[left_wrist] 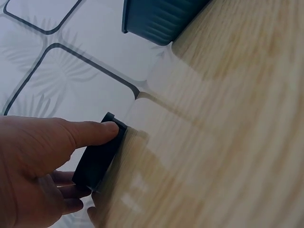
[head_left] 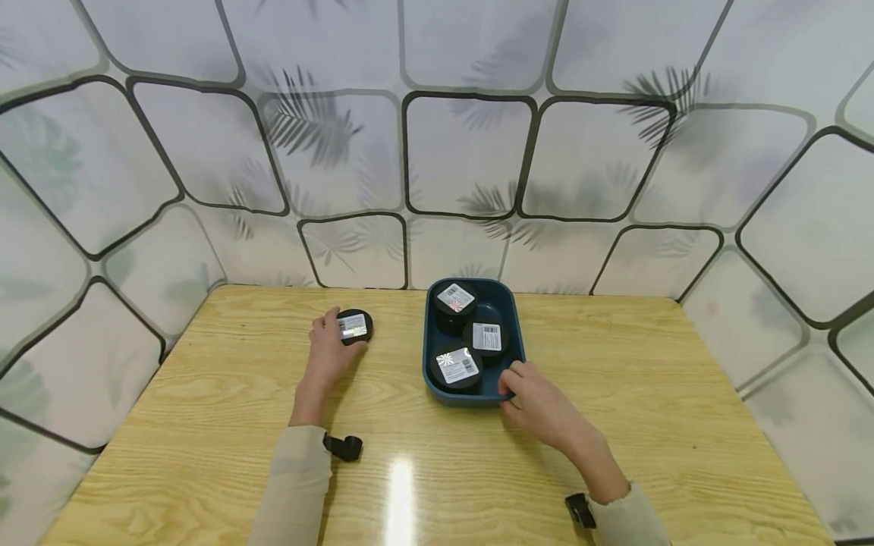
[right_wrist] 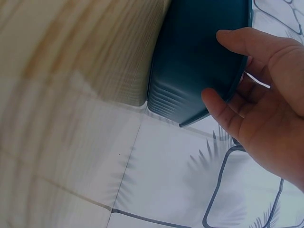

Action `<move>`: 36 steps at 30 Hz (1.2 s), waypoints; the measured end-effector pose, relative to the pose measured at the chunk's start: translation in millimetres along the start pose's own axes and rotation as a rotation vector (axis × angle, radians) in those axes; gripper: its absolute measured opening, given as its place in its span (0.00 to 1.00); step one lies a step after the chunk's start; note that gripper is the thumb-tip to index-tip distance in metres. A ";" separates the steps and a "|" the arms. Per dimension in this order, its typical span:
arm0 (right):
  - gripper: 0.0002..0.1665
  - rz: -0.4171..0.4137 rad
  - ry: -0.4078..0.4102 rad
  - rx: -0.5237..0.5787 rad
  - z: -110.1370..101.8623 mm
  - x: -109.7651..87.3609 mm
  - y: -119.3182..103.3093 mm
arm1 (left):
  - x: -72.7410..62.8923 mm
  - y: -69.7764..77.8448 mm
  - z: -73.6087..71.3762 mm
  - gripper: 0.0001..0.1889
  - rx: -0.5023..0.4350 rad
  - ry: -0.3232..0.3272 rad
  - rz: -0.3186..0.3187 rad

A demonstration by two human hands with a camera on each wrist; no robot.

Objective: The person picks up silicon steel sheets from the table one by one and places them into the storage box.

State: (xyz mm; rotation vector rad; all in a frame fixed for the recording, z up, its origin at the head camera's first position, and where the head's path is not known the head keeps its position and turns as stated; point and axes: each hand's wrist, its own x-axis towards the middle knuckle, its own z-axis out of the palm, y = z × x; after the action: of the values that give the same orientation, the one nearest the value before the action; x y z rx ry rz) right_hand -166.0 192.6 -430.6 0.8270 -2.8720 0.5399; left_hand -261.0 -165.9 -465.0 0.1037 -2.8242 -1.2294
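My left hand (head_left: 329,350) holds a low round black jar (head_left: 359,326) between thumb and fingers, left of the blue plastic bin (head_left: 429,318). A white label with a barcode and a shiny patch faces up on it. In the left wrist view the thumb presses one side of the jar (left_wrist: 99,159), with the fingers partly hidden behind it. My right hand (head_left: 542,406) grips the bin's near right corner, its fingers curled over the rim. The right wrist view has the thumb against the outside wall of the bin (right_wrist: 190,71).
Inside the bin are three similar labelled black jars: a far one (head_left: 455,298), a middle one (head_left: 486,338) and a near one (head_left: 457,367). Everything stands on a wooden table (head_left: 614,356). A patterned cloth wall (head_left: 471,152) rises behind and at both sides.
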 end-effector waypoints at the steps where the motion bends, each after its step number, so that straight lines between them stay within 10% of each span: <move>1: 0.15 -0.002 0.001 0.000 0.0 -0.1 0.0 | -0.1 0.3 -0.2 0.47 0.001 -0.006 -0.004; 36: 0.14 0.002 -0.005 0.002 -1.5 0.0 -2.0 | -10.3 33.6 -17.7 0.48 -0.020 0.029 0.103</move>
State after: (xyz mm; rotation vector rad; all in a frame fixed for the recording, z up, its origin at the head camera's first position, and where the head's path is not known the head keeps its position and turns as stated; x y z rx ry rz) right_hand -165.0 191.6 -428.5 0.8269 -2.8778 0.5418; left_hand -250.5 -155.1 -428.6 -0.0237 -2.7540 -1.2237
